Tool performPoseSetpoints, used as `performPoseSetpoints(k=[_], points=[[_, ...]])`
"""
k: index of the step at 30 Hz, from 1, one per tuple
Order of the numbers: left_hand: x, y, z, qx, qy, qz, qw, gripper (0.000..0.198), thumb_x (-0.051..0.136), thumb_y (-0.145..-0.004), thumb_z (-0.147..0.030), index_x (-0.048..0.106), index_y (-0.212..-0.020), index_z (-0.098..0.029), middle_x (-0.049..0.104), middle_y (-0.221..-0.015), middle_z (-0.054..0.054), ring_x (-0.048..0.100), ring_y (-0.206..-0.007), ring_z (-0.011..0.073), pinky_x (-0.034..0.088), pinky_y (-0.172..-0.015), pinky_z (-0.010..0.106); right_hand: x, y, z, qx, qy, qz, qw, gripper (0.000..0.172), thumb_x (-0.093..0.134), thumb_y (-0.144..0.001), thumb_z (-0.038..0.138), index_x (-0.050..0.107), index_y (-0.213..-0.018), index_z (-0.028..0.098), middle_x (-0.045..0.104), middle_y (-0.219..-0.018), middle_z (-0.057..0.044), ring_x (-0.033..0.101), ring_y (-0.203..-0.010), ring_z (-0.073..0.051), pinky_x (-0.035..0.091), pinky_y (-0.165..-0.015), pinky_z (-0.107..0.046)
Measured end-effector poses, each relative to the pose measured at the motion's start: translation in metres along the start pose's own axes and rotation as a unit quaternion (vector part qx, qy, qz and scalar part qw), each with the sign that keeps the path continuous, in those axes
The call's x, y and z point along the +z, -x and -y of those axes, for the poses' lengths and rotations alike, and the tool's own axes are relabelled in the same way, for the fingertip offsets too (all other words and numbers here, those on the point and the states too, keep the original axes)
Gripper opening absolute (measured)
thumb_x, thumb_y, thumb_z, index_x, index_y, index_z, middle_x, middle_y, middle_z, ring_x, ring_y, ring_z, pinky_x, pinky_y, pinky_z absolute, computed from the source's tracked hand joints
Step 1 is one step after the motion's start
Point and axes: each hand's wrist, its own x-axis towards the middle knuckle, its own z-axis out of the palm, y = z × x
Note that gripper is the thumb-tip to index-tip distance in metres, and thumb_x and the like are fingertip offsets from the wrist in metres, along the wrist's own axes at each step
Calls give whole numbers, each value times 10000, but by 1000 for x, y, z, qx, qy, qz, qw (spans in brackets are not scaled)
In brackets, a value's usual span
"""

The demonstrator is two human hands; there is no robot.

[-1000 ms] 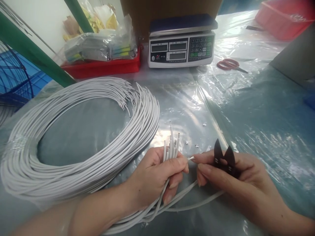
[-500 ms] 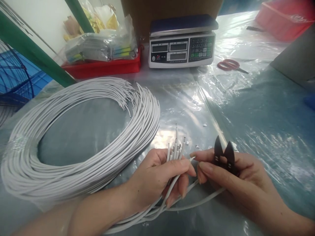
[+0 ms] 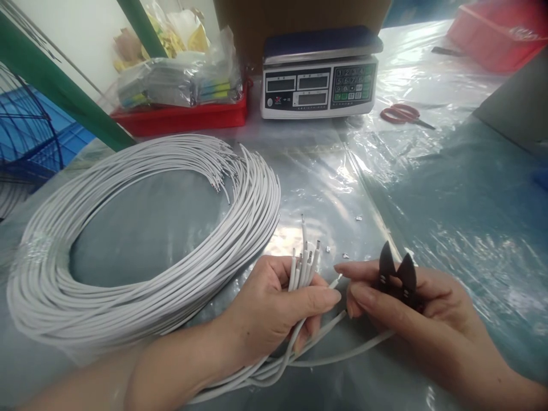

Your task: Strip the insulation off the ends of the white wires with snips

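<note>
White wires (image 3: pixel 303 273): a small bunch in the left hand (image 3: pixel 278 302), held near the ends so that the tips stand up, at uneven heights, above the curled fingers.
Left fingers: clamped on the bunch, thumb laid across its front and pointing right.
Single wire end (image 3: pixel 335 281): set apart from the bunch, slanting up to the right past the left thumb; its tip lies right by the right forefinger's end. Whether they touch, I cannot tell.
Right hand (image 3: pixel 423 319): thumb and forefinger reach towards that tip, a narrow gap between their ends; the hand also grips the black snips (image 3: pixel 397 277).
Snip blades: pointing up, parted in a V; the handles are mostly hidden in the palm.
Trailing wires (image 3: pixel 321 335): below the left hand, running towards the right one; one passes beneath it.
Metal bits (image 3: pixel 345 256): small, scattered on the desk (image 3: pixel 471 222) just beyond the fingertips.
Large coil (image 3: pixel 128 311): white wire, flat on the desk to the left, cut ends gathered at its far right.
Plastic sheet: clear, wrinkled, over the desk.
Red-handled scissors (image 3: pixel 400 113): far side, right of the scale (image 3: pixel 319 85).
Red tray (image 3: pixel 184 121): left of the scale, bagged packets (image 3: pixel 171 83) on top.
</note>
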Motion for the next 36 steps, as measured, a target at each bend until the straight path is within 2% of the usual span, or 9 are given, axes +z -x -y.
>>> performPoseSetpoints(k=[6,9,16,22,26,28,29,32,36], points=[[2,1,-1,-7,6,-8,1000,236,640,-762,-224,562,-555,-142,480,-367,-40,366,-307,44,288,-353,159,1,1,-1,8,-21,10,1000,90,759,-696,303,784,-782,292,688,-519,28,616,-525,-139,491,-524,-212],[3,1,-1,-16,1,-8,1000,221,637,-754,-217,558,-560,-147,477,-367,-42,356,-301,44,280,-332,153,1,2,-1,-25,-21,16,999,98,751,-707,262,782,-790,305,681,-523,35,616,-516,-135,497,-513,-206],[3,0,-1,-10,-19,-9,1000,210,643,-744,-217,540,-572,-156,453,-348,-59,339,-284,38,257,-323,152,-2,6,-3,-92,101,1,991,212,726,-714,248,786,-888,354,767,-723,-2,681,-586,-209,498,-451,-270],[3,0,-1,-9,-40,-1,999,207,626,-747,-206,522,-572,-167,428,-336,-72,326,-274,37,240,-323,160,-5,2,-4,-128,86,65,986,257,696,-751,221,774,-944,372,723,-624,21,637,-511,-165,476,-465,-252],[2,0,0,-9,-38,-4,999,206,622,-758,-215,533,-579,-162,427,-337,-74,323,-279,34,239,-337,167,-5,1,0,-43,41,65,996,189,720,-753,293,773,-926,347,682,-588,32,619,-551,-154,494,-551,-245],[1,0,0,-7,-35,-5,999,219,620,-764,-220,532,-573,-160,436,-338,-69,329,-287,34,241,-352,173,-5,1,3,-6,11,77,997,107,710,-762,359,780,-808,293,682,-619,15,637,-636,-173,506,-644,-257],[1,0,0,-5,-34,-5,999,227,618,-766,-222,531,-566,-159,439,-338,-65,333,-292,35,242,-359,176,-5,0,4,3,5,95,996,168,680,-783,406,769,-745,268,677,-633,4,638,-658,-178,503,-657,-257],[0,0,0,-1,-25,-6,1000,243,615,-766,-229,530,-551,-156,436,-338,-61,324,-297,33,241,-366,178,-6,-4,5,38,29,139,989,416,525,-862,517,712,-634,224,632,-623,-11,577,-560,-157,459,-542,-250],[0,1,0,3,13,-9,1000,259,626,-761,-249,501,-550,-166,435,-341,-65,311,-291,34,218,-344,176,-7,-6,5,80,39,179,980,489,442,-900,523,598,-572,197,467,-538,24,374,-453,-109,285,-415,-237]])
